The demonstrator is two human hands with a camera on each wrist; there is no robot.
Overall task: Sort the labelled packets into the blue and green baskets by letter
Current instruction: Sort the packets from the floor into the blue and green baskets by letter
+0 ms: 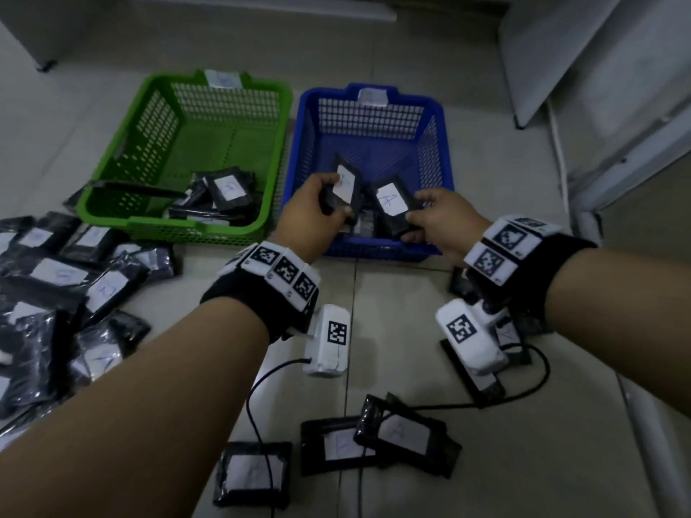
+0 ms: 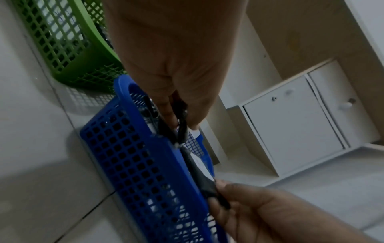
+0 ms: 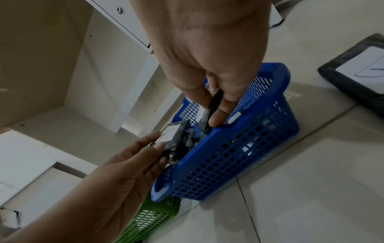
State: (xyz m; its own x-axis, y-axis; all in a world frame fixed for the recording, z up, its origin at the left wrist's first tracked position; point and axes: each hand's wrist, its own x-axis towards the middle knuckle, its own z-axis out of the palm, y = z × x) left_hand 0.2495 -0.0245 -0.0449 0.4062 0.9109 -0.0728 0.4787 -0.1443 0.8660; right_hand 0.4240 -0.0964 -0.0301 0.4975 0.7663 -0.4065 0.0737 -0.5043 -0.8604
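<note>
Both hands hover over the near end of the blue basket (image 1: 374,252), and each pinches a black packet with a white label. My left hand (image 1: 332,196) holds one packet (image 1: 346,186) upright; its letter is too blurred to read. The packet (image 1: 390,201) in my right hand (image 1: 417,209) is marked A. In the left wrist view, thumb and fingers of the left hand (image 2: 181,120) clamp the packet's edge (image 2: 180,131) above the blue basket (image 2: 124,164). The right wrist view shows my right hand (image 3: 212,108) pinching its packet (image 3: 214,102) over the rim. The green basket (image 1: 194,228) stands to the left.
Several packets lie in the green basket's near corner (image 1: 224,196). A big pile of packets (image 1: 56,293) covers the floor at left. More packets (image 1: 374,443) lie near me, crossed by black cables. White cabinets (image 1: 598,69) stand at the right and behind the baskets.
</note>
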